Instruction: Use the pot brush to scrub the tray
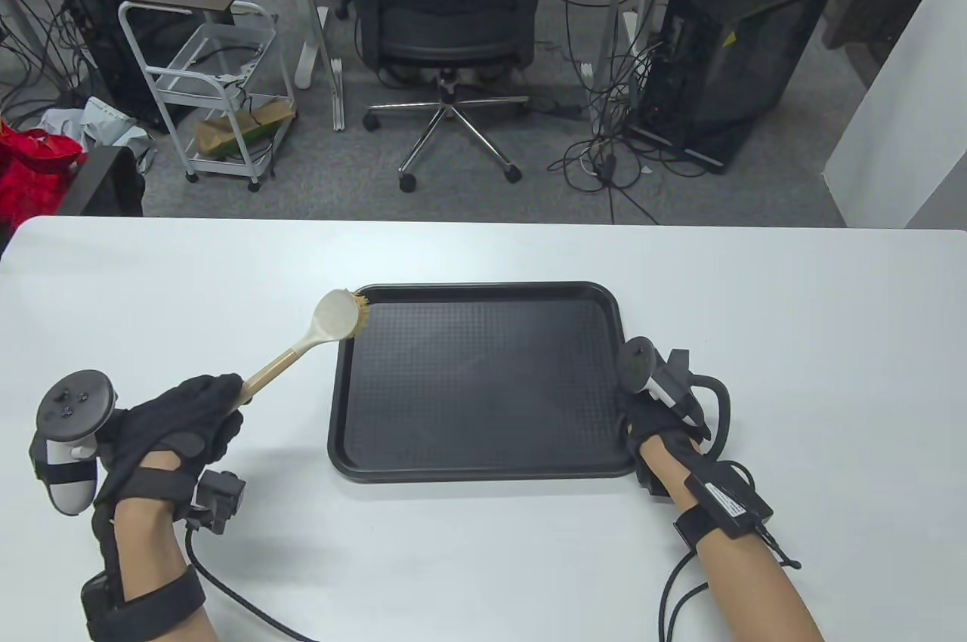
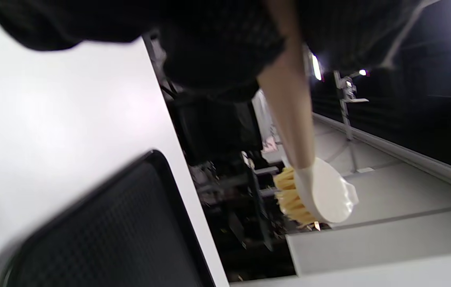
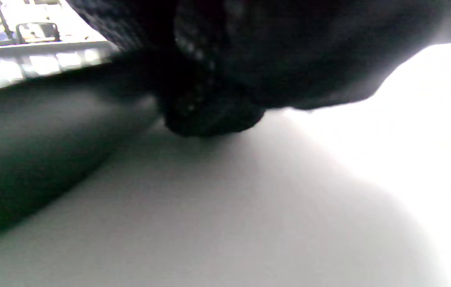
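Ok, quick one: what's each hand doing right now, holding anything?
Left hand: fingers curled round the pot brush handle, brush head at the tray's far-left corner.
Right hand: at the tray's right edge; whether it grips the rim cannot be told.

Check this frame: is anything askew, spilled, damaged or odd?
Nothing stands out. The black plastic tray lies flat and dry; the left hand holds the wooden-handled pot brush at its far left corner; the right hand rests at its right rim.

The tray [image 1: 483,381] is sitting mid-frame on the counter [image 1: 793,310]; my pot brush [image 1: 336,317] is hovering at its upper-left corner.
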The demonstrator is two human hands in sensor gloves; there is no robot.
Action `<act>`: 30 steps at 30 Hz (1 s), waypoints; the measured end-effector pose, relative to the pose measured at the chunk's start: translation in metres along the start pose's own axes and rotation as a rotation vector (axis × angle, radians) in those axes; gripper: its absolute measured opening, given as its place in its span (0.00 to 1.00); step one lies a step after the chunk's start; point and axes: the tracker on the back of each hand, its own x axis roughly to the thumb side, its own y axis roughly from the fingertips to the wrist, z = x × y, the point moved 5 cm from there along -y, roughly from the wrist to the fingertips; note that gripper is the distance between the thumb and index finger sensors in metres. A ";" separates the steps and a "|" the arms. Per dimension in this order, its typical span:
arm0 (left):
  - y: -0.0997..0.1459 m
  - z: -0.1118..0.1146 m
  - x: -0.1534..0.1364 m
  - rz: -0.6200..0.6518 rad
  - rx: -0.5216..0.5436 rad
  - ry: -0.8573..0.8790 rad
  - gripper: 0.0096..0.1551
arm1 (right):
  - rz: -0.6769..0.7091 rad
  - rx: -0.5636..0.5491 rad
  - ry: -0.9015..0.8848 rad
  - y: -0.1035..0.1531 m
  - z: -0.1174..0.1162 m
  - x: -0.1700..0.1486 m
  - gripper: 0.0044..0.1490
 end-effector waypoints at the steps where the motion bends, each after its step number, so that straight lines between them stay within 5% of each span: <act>1: 0.003 0.002 -0.003 0.028 -0.032 -0.008 0.34 | -0.002 -0.004 0.020 -0.008 0.002 0.003 0.35; 12: 0.028 0.001 -0.025 -0.037 -0.024 -0.081 0.34 | -0.050 -0.008 -0.006 -0.069 0.010 0.022 0.36; 20: 0.034 0.011 -0.024 -0.028 -0.029 -0.106 0.33 | -0.067 -0.012 -0.017 -0.087 0.012 0.028 0.36; 26: 0.017 0.059 -0.005 0.019 -0.036 -0.268 0.34 | -0.128 0.053 -0.013 -0.080 0.016 0.021 0.38; 30: 0.000 0.116 0.009 0.136 -0.090 -0.421 0.33 | -0.076 -0.075 -0.077 -0.054 0.042 0.022 0.42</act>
